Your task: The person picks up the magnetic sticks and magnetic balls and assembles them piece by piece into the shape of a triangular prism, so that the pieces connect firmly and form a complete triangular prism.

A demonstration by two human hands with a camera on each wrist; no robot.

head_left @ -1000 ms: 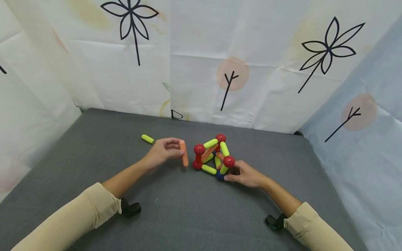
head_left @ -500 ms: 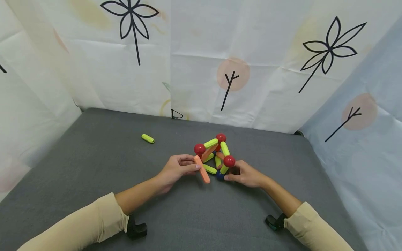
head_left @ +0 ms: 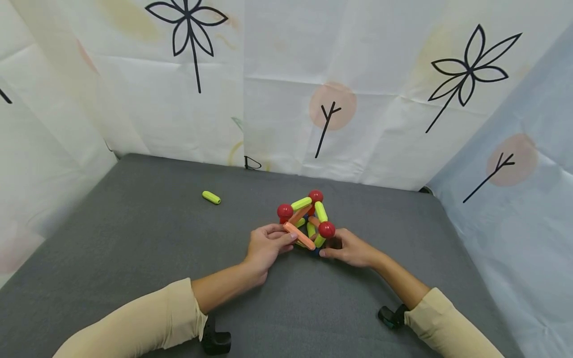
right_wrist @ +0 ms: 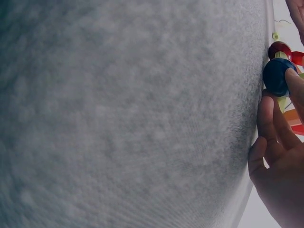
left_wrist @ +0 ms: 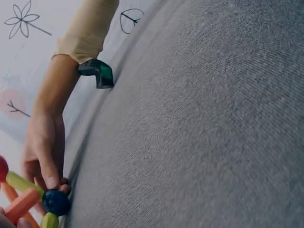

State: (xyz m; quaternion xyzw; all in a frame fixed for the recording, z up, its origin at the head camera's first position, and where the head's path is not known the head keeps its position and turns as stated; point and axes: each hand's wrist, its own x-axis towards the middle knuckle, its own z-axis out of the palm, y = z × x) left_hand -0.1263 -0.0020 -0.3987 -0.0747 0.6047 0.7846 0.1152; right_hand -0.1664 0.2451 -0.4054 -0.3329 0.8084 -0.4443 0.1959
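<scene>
In front of me was a grey table (head_left: 134,238) with a cloth-like surface. On it stood the rod-and-ball structure (head_left: 306,223), and one yellow-green rod (head_left: 211,197) lay well apart.

Even, diffuse lighting; sharpness differs between the three views.
The head view is bright and evenly lit, with only faint, soft shadows cast on the grey tabletop (head_left: 134,238) beneath the left hand (head_left: 267,247) and right hand (head_left: 351,248); no glare is seen. Wide-angle bending is noticed towards the edges, where the printed backdrop (head_left: 277,84) is curved. In the left wrist view the cloth weave is rendered crisply. The right wrist view is soft and blurred, and strongly tilted.
</scene>
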